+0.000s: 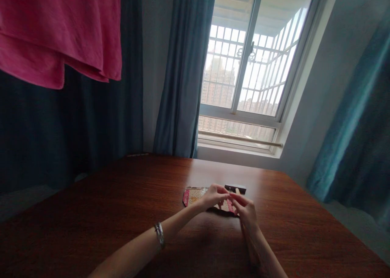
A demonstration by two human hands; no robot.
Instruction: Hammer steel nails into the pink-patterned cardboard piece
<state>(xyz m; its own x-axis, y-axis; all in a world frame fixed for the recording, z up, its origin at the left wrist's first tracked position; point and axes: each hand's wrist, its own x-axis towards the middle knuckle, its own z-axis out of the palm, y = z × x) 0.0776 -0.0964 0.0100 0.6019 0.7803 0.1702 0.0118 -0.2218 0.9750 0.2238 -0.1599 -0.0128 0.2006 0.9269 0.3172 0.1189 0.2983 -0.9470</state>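
Observation:
A small patterned pink and cream fabric pouch (192,195) lies flat on the brown wooden table (122,213). My left hand (213,196) rests over its right part, fingers pinched together. My right hand (245,211) meets it from the right, fingers also pinched. Both hands close on something tiny between their fingertips, too small to make out. A silver bracelet (159,233) is on my left wrist. A small dark flat object (235,187) lies just behind the hands.
A window (250,74) with bars stands behind the table, flanked by blue-green curtains (183,74). A pink cloth (61,30) hangs at the upper left. The table's far edge runs near the window wall.

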